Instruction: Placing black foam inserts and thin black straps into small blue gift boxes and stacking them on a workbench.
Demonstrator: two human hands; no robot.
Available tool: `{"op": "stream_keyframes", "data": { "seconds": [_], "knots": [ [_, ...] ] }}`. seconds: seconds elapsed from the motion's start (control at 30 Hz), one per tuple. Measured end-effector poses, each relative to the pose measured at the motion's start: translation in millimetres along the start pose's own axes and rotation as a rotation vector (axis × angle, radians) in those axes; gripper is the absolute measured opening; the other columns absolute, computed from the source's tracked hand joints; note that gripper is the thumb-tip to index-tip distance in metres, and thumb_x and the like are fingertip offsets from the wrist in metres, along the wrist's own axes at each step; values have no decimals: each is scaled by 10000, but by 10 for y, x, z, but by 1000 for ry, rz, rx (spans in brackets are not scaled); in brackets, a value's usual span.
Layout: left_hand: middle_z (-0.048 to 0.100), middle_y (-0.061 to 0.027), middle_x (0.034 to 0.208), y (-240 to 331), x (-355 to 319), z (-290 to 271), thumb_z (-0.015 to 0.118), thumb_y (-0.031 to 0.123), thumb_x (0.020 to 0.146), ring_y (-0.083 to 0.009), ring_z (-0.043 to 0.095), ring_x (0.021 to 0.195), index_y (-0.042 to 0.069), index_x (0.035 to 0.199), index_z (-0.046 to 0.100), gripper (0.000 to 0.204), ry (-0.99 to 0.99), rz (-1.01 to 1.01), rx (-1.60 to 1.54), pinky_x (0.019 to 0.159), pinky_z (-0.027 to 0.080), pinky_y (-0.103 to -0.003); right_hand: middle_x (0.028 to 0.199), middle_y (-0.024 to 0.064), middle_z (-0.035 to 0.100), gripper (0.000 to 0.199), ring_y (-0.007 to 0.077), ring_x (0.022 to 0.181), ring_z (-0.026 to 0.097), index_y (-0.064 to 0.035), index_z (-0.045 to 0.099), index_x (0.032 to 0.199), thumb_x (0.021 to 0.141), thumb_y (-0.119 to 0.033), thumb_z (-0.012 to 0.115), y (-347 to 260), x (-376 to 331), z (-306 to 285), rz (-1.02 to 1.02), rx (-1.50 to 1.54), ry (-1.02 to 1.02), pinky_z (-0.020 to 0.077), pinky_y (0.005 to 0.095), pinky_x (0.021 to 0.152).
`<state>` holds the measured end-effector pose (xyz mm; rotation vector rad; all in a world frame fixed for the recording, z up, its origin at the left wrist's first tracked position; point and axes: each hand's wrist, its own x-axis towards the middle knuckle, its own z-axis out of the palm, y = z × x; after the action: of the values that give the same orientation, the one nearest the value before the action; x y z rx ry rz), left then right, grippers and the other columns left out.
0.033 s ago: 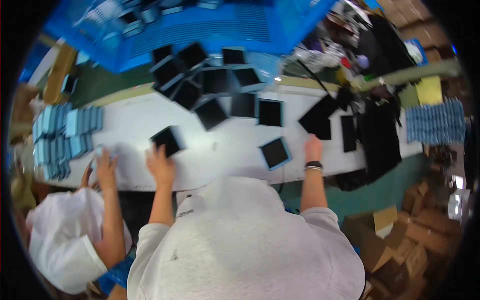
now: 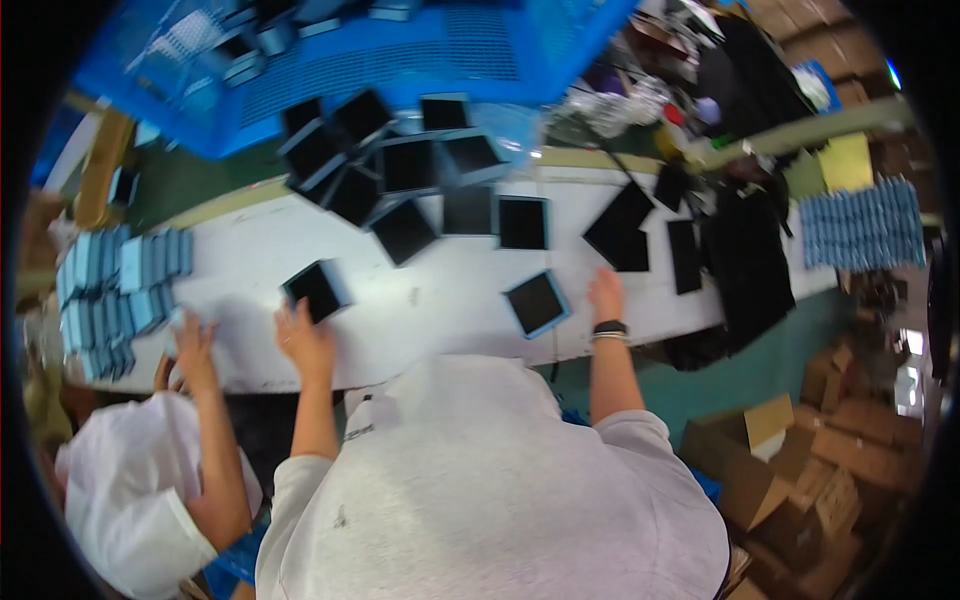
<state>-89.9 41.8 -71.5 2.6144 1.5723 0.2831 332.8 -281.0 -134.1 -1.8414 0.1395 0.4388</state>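
Note:
My left hand is at the near edge of a flat square box, black on top with pale blue sides. Its fingers are spread and touch the box's near corner without closing round it. My right hand is over the table just short of some black sheets; its fingers are bunched together, and anything in them is too blurred to make out. Between my hands a similar blue-edged box lies askew. Beyond it spreads a loose pile of such boxes.
A blue plastic crate stands behind the white table. Stacked blue boxes stand at the left, beside a co-worker's hand. On the right are a black bag, more stacked boxes and cartons below.
The whole view has shifted slightly. My right hand has drawn back a little from the black sheets; my left hand stays at the same box.

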Motion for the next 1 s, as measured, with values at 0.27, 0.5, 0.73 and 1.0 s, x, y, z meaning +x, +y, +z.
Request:
{"op": "stream_keyframes", "data": {
  "seconds": [0.27, 0.5, 0.73, 1.0],
  "knots": [
    [456, -140, 1287, 292, 122, -44, 626, 103, 739, -356, 393, 1196, 79, 1131, 575, 396, 139, 107, -278, 986, 312, -469, 930, 184, 600, 519, 309, 827, 600, 9, 479, 1162, 754, -218, 703, -215, -717, 382, -194, -680, -423, 485, 390, 765],
    [477, -128, 1281, 267, 77, 191, 647, 177, 687, -305, 420, 1212, 90, 1157, 541, 490, -50, 47, -100, 1013, 284, -459, 778, 106, 560, 310, 192, 672, 580, 9, 517, 965, 799, -206, 666, 246, -430, 454, -108, -511, -546, 505, 331, 588],
    [460, -102, 1283, 189, 248, -177, 697, 351, 720, -269, 390, 1228, 147, 1224, 526, 569, -133, -198, -204, 1063, 213, -466, 897, 106, 580, 370, 181, 803, 592, 14, 449, 1156, 842, -100, 610, -354, -1011, 1230, 153, -379, -923, 557, 309, 644],
    [391, -138, 1345, 62, 396, -44, 682, 408, 719, -326, 325, 1266, 173, 1280, 508, 633, -163, -171, -157, 1063, 194, -487, 1303, 169, 433, 559, 217, 1066, 570, -22, 314, 1330, 871, -122, 617, -405, -1398, 2073, -187, -413, -1423, 489, 301, 858]
  ]
}}
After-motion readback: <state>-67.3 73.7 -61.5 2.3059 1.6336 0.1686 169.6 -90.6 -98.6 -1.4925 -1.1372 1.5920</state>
